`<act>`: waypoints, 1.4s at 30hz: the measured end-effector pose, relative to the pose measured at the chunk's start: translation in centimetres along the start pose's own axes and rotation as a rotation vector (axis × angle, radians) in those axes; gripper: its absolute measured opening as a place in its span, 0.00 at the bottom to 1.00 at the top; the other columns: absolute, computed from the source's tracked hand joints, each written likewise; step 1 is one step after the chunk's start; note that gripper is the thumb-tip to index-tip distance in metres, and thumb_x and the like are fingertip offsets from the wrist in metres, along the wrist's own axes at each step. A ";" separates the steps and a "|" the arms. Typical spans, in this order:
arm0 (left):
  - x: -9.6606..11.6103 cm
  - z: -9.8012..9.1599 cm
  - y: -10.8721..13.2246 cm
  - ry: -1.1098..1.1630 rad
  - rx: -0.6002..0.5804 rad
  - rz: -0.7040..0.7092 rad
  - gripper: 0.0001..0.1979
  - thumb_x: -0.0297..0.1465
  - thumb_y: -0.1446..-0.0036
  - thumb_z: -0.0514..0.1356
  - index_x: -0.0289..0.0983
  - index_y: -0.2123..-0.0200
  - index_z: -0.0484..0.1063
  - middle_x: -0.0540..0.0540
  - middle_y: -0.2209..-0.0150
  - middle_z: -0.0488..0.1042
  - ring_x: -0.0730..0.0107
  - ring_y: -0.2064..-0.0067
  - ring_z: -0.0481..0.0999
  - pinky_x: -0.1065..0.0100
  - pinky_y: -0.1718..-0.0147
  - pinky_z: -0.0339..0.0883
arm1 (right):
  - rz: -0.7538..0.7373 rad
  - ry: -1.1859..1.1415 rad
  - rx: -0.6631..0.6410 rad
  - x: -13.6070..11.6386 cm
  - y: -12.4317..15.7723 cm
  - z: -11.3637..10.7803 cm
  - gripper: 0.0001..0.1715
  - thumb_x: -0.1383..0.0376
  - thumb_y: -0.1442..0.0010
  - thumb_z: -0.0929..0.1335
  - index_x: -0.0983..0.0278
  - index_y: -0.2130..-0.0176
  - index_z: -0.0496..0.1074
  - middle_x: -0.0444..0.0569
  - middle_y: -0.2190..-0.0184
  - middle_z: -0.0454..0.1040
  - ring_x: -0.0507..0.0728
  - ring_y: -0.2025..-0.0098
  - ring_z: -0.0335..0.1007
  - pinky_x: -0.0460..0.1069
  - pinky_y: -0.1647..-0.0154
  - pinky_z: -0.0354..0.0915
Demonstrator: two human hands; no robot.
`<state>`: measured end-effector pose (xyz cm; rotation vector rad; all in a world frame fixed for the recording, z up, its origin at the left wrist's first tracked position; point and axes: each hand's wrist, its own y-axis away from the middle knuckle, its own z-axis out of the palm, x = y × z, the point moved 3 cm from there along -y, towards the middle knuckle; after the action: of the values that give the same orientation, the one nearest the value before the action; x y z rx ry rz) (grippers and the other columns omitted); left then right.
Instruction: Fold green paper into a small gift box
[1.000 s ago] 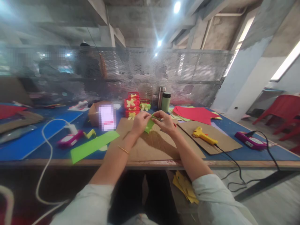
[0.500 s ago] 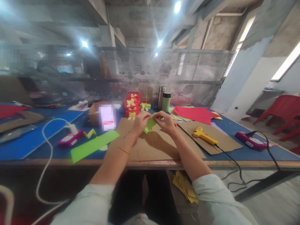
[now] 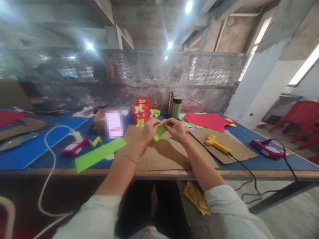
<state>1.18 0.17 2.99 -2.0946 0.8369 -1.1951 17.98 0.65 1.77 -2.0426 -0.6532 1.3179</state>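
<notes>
A small piece of green paper (image 3: 159, 132) is held up between my two hands, above a brown cardboard sheet (image 3: 164, 156). My left hand (image 3: 150, 129) pinches it at its upper left edge. On the other side, my right hand (image 3: 176, 128) pinches its upper right edge, fingertips close to those of the left. Part of the paper is hidden behind the fingers. A longer green paper strip (image 3: 99, 155) lies left of the cardboard. Behind my hands stand stacked red boxes with yellow bows (image 3: 141, 113).
A yellow glue gun (image 3: 216, 144) lies on cardboard at right, its black cord running off the table edge. Purple power strips (image 3: 74, 147) sit at both sides. Two bottles (image 3: 176, 108), red sheets (image 3: 209, 121) and a phone (image 3: 114, 124) stand or lie farther back.
</notes>
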 end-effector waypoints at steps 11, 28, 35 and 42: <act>0.2 0.0 0.1 -0.002 0.012 -0.004 0.09 0.32 0.36 0.62 0.39 0.67 0.80 0.44 0.65 0.81 0.63 0.61 0.78 0.61 0.55 0.73 | -0.032 0.038 -0.012 0.2 -0.1 -0.1 0.12 0.55 0.43 0.71 0.61 0.69 0.74 0.48 0.71 0.77 0.56 0.69 0.70 0.51 0.64 0.66; 0.3 -0.4 -0.1 0.004 0.032 -0.003 0.08 0.30 0.36 0.62 0.39 0.67 0.80 0.45 0.64 0.81 0.63 0.60 0.78 0.62 0.53 0.72 | -0.001 -0.040 -0.050 0.4 -0.3 -0.2 0.16 0.51 0.42 0.72 0.62 0.68 0.74 0.47 0.71 0.76 0.55 0.69 0.68 0.50 0.65 0.64; 0.5 -0.5 -0.1 0.010 0.021 0.006 0.08 0.30 0.36 0.62 0.38 0.67 0.81 0.45 0.65 0.81 0.63 0.61 0.78 0.62 0.53 0.71 | 0.020 -0.097 -0.063 0.6 -0.4 -0.2 0.17 0.50 0.43 0.72 0.61 0.70 0.73 0.45 0.73 0.74 0.53 0.71 0.65 0.49 0.68 0.62; 0.2 -0.5 -0.2 0.023 0.038 0.031 0.07 0.30 0.37 0.63 0.38 0.67 0.81 0.44 0.65 0.80 0.63 0.61 0.77 0.62 0.55 0.72 | 0.097 -0.191 -0.048 1.2 -0.4 0.1 0.21 0.47 0.48 0.74 0.62 0.70 0.72 0.44 0.74 0.73 0.52 0.73 0.63 0.48 0.69 0.61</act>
<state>0.89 0.03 3.47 -2.0340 0.8473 -1.2110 18.31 1.74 1.24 -2.0247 -0.6821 1.5823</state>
